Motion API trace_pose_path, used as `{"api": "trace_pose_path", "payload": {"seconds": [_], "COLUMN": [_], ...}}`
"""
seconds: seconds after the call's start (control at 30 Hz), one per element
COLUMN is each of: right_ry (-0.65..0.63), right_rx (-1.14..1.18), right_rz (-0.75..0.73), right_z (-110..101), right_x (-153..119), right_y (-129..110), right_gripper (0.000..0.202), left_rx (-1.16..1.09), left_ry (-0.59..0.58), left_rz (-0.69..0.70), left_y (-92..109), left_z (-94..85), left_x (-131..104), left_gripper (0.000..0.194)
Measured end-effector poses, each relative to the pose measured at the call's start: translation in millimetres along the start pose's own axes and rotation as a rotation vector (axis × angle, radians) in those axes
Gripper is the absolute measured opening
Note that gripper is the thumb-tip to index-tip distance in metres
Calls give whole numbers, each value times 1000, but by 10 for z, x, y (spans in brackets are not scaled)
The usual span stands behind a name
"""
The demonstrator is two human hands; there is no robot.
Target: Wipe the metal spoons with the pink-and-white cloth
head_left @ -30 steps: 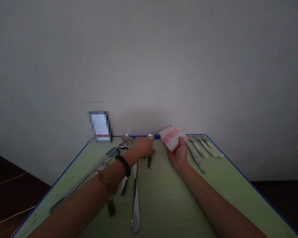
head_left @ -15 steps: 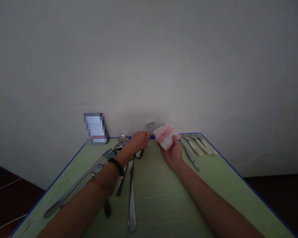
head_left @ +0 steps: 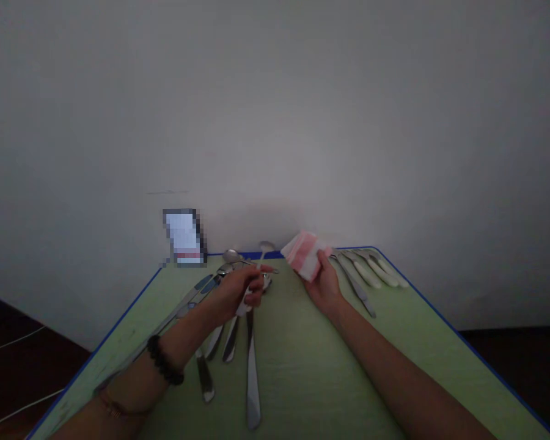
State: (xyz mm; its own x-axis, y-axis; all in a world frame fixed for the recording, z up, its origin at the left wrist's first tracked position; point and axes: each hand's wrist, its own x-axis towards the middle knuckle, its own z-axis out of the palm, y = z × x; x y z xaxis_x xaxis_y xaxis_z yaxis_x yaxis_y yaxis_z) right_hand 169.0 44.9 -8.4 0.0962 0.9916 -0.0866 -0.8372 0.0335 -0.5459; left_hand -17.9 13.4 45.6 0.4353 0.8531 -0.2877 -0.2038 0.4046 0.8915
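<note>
My left hand (head_left: 245, 288) is closed around the pale handle of a spoon (head_left: 266, 247), whose bowl points up toward the wall. Below and beside that hand lies a group of metal cutlery, with a long-handled piece (head_left: 253, 379) reaching toward me and a spoon (head_left: 231, 256) at the far edge. In my right hand (head_left: 323, 284) is a folded pink-and-white cloth (head_left: 306, 256), gripped with the thumb on top. Just right of the cloth rest a metal-handled piece (head_left: 360, 290) and several pieces of cutlery with cream handles (head_left: 382, 269), their heads partly hidden.
A green table (head_left: 311, 373) with a blue edge stands against a grey wall (head_left: 302, 122). At its far left corner a blurred, lit phone-like screen (head_left: 183, 235) leans upright. Thin white cables (head_left: 22, 409) run over the dark floor at left.
My left hand has drawn back toward me and left, away from the cloth, bringing the spoon with it. The right hand keeps the cloth in nearly the same place.
</note>
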Motion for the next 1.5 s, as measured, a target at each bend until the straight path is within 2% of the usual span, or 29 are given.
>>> {"api": "trace_pose_path", "payload": {"seconds": [0.07, 0.17, 0.27, 0.37, 0.43, 0.53, 0.63, 0.7, 0.87, 1.03, 1.13, 1.33, 1.5], "right_ry": [-4, -1, -2, -3, -5, -25, -49, -50, -48, -37, -38, -24, -16], "right_rx": [7, 1, -4, -22, -49, -103, -146, -157, -130, -145, -151, -195, -206], "right_rz": [-1, 0, 3, 14, 51, 106, 98, 96, 143, 169, 183, 163, 138], "right_z": [-12, -24, -20, 4, 29, 72, 101, 109, 101, 91, 91, 114, 136], "right_x": [6, 14, 12, -11, -40, -92, -125, -126, -94, -94, -96, -105, -126], "right_y": [2, 9, 15, 14, 11, 13, 24, 29, 20, 13, 14, 14, 19], "right_gripper": [26, 25, 25, 24, 23, 22, 21, 21, 22, 21, 21, 17, 17], "left_rx": [-61, -78, -127, -235, -220, -10, 170, 153, -31, -138, -91, -115, -77], "left_ry": [18, 5, -59, -102, -117, -72, 57, 88, -10, -53, -52, 58, 124], "left_rz": [65, 58, -19, 68, 110, 153, 235, 247, 142, 262, 253, 158, 220], "left_y": [109, 169, 42, -143, -233, -305, -342, -371, -469, -512, -516, -476, -441], "left_z": [-6, 25, 56, 66, 75, 98, 104, 78, -22, -9, -8, -31, 12], "left_x": [82, 116, 49, -47, -106, -176, -199, -176, -63, -53, -81, -58, -40], "left_gripper": [19, 32, 37, 33, 32, 33, 38, 39, 37, 33, 32, 41, 34]}}
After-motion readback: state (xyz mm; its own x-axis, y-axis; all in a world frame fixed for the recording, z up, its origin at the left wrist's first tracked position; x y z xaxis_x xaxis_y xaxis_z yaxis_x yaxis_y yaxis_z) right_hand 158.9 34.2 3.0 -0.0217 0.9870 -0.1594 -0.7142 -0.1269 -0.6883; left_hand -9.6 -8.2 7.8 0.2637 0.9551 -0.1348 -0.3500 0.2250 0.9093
